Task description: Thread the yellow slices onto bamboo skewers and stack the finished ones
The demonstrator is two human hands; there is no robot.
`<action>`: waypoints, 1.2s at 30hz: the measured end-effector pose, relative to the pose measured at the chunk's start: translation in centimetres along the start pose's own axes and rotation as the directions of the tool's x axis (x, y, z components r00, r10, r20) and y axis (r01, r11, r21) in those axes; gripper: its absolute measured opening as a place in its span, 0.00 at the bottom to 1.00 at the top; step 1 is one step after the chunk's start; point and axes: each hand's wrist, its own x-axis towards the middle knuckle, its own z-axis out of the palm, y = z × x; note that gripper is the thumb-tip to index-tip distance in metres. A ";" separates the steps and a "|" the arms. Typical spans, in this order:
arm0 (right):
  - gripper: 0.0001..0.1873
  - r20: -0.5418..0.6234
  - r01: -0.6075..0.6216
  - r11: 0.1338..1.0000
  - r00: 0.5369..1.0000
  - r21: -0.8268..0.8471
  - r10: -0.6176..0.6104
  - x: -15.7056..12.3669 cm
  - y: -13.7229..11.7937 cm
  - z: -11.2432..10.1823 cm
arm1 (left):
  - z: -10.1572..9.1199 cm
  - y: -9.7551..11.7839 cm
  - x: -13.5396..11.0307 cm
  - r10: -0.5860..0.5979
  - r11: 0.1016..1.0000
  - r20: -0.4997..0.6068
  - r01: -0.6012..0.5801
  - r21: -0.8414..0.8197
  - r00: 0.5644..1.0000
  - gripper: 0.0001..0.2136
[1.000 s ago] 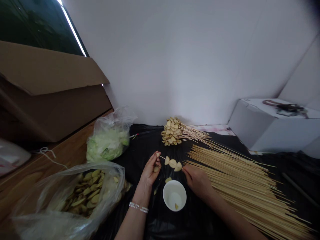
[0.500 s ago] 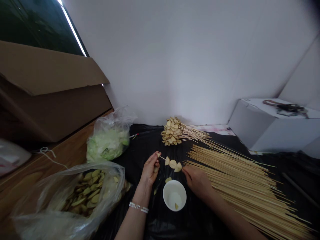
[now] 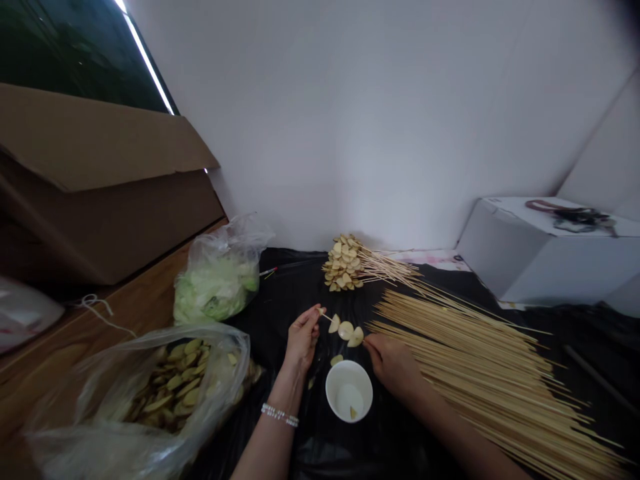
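Above the white bowl, a bamboo skewer carries three pale potato slices. My right hand is closed around the skewer's near end, just right of the threaded slices. At the other end, the fingers of my left hand pinch another potato slice at the skewer's tip. Whether the tip has gone through that slice is too small to tell. A small potato piece lies inside the bowl, and a loose slice rests just behind its rim.
On the left stand an open plastic bag of potato slices and a bag of pale green leaves. Bare bamboo skewers spread across the right. Filled skewers lie stacked by the wall. A cardboard box and white box flank the area.
My left hand has shifted very slightly right, its pinched slice closer to the threaded ones. My right hand and the bowl look unmoved.
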 end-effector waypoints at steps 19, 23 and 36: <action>0.15 -0.029 0.028 0.998 0.999 0.050 -0.026 0.0 0.1 0.5 | 0.8 0.0 -0.5 -0.098 0.995 0.056 0.100 -0.030 0.994 0.18; 0.15 -0.025 0.014 0.998 1.000 0.060 -0.013 0.1 0.0 0.4 | 0.8 -0.1 -0.5 -0.088 0.996 0.050 0.088 -0.008 0.995 0.18; 0.15 -0.007 0.039 0.992 0.999 0.118 -0.039 0.3 0.1 0.5 | 1.0 0.1 -0.8 -0.077 0.996 0.078 0.073 0.057 0.994 0.18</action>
